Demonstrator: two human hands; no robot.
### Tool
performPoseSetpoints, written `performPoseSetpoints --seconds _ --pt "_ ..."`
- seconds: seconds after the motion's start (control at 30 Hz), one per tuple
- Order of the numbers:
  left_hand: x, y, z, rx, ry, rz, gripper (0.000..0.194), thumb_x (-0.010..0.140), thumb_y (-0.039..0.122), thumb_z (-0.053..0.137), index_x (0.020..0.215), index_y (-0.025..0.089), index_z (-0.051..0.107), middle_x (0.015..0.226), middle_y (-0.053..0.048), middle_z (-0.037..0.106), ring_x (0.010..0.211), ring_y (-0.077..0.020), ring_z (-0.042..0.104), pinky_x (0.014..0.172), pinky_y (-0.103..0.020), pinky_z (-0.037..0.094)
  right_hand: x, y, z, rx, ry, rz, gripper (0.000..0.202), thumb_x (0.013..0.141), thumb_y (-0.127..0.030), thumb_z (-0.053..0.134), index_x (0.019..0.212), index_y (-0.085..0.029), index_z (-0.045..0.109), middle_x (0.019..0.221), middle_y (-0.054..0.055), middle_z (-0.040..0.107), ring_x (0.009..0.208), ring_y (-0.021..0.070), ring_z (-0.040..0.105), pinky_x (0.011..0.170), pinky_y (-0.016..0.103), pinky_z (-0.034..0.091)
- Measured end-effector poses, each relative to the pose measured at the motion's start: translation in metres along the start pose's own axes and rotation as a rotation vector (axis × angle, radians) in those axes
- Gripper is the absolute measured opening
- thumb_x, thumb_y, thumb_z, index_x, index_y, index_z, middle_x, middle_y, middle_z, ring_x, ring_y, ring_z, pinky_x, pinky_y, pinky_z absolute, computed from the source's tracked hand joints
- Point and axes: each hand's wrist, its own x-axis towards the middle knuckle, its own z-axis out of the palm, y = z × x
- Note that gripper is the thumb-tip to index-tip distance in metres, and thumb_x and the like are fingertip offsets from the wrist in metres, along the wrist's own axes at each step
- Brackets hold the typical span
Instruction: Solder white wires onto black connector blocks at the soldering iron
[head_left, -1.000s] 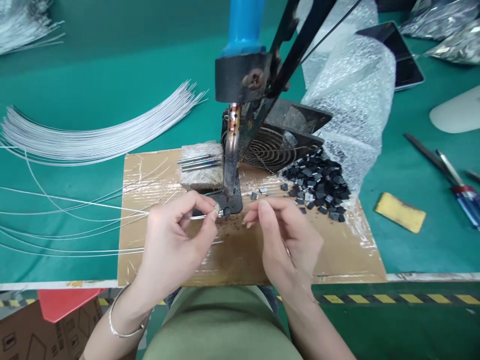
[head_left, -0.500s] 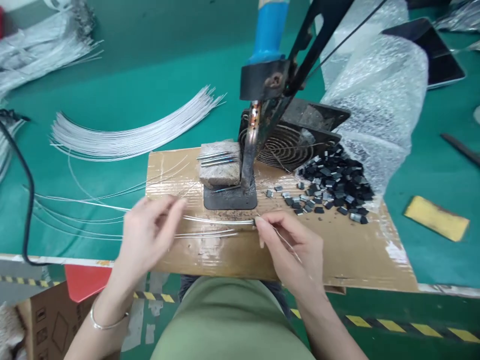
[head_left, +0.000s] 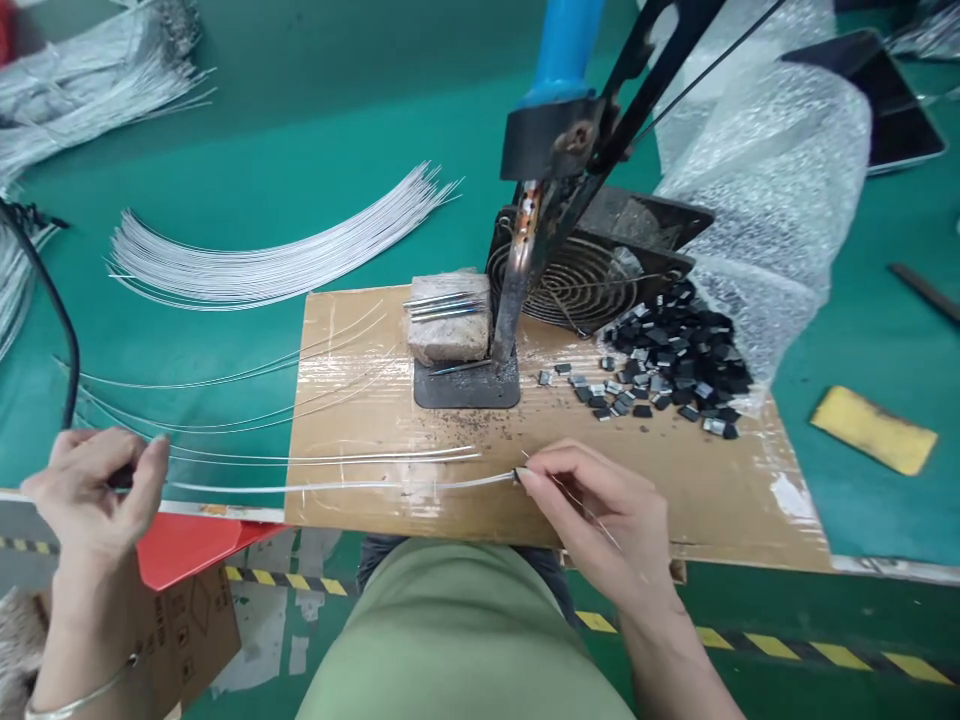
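L hand [head_left: 97, 490] is hovering by the table [head_left: 247, 513] edge, fingers curling, thumb angling up; can't tell if it's gripping the white wire [head_left: 337, 487]. Wire is running across the cardboard [head_left: 480, 520] to R hand [head_left: 600, 510], which is pinching a small blk piece [head_left: 517, 476] at wire's end btwn thumb & index, w/ a thin strand [head_left: 592, 515] poking out under its curling fingers.

A hand could pass over the cardboard [head_left: 739, 500] between the right hand [head_left: 611, 510] and the black pieces [head_left: 679, 345]. Farther back, the soldering iron [head_left: 513, 290] and fan [head_left: 600, 285] block the way; in front, white wire [head_left: 337, 487] spans from right hand to left hand [head_left: 97, 490].
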Motion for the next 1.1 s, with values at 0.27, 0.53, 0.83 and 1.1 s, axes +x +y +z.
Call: performPoseSetpoints --seconds 0.27,0.53,0.83,1.1 --pt "-0.034 -0.020 0.027 0.322 0.087 0.226 0.028 0.069 0.037 0.087 0.070 0.026 0.061 0.077 0.003 0.061 0.082 -0.0247 0.056 0.081 -0.045 0.035 -0.002 0.006 -0.004 -0.255 -0.150 -0.246 0.011 0.097 -0.012 0.066 0.090 -0.021 0.066 0.074 0.000 0.067 0.066 0.0139 0.059 0.060 0.027 0.050" --pt "-0.040 0.080 0.096 0.203 -0.036 0.665 0.049 0.079 0.024 0.086 0.124 0.034 0.068 0.116 -0.005 0.071 0.086 -0.0239 0.065 0.081 -0.044 0.046 -0.007 0.010 0.003 -0.325 -0.114 -0.216 0.011 0.098 -0.013 0.066 0.088 -0.019 0.064 0.074 0.000 0.063 0.067 0.0138 0.058 0.063 0.026 0.047" --pt "-0.034 0.137 0.161 0.074 -0.174 0.662 0.015 0.094 0.024 0.073 0.106 0.015 0.069 0.108 -0.013 0.071 0.097 -0.0274 0.059 0.083 -0.042 0.046 -0.007 0.011 0.004 -0.321 -0.144 -0.189 0.012 0.099 -0.012 0.066 0.089 -0.018 0.063 0.076 0.001 0.063 0.071 0.0133 0.056 0.067 0.026 0.045" --pt "-0.038 0.139 0.165 0.079 -0.174 0.667 0.007 0.099 0.022 0.065 0.098 0.016 0.069 0.103 -0.009 0.073 0.092 -0.0218 0.059 0.081 -0.038 0.046 -0.010 0.015 0.000 -0.294 -0.152 -0.246 0.012 0.098 -0.010 0.068 0.093 -0.019 0.062 0.080 0.000 0.065 0.073 0.0113 0.056 0.072 0.024 0.045"
